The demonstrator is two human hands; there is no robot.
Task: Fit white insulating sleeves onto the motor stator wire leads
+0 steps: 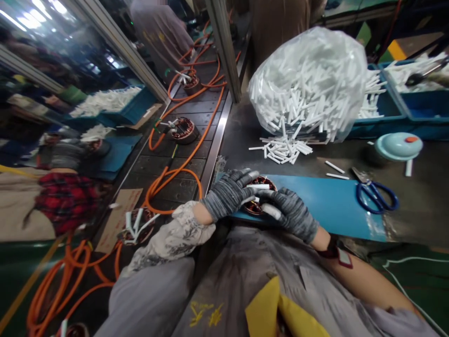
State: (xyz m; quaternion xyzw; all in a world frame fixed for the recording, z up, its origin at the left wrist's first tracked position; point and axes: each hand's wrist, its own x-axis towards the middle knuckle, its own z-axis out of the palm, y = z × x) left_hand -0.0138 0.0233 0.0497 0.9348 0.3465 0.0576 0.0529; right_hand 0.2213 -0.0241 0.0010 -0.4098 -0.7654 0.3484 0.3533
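Note:
A motor stator (254,207) with copper windings sits on a blue mat (326,199) in front of me, partly covered by my gloved hands. My left hand (228,194) wraps over its left side, fingers bent toward the windings. Close to those fingertips lies a white sleeve tube (259,186) across the stator's top. From the right, my right hand (296,213) curls against the stator, its thumb low on the near rim and its fingers at the windings. Both gloves are grey knit with pale fingertips.
Blue-handled scissors (377,196) and a light-blue round-lidded container (398,147) stand right. Behind the mat are loose white tubes (286,149) and a bulging plastic bag (308,84). Left, a conveyor (196,164) carries stators and orange hoses; a co-worker's gloved hand (66,154) works beyond.

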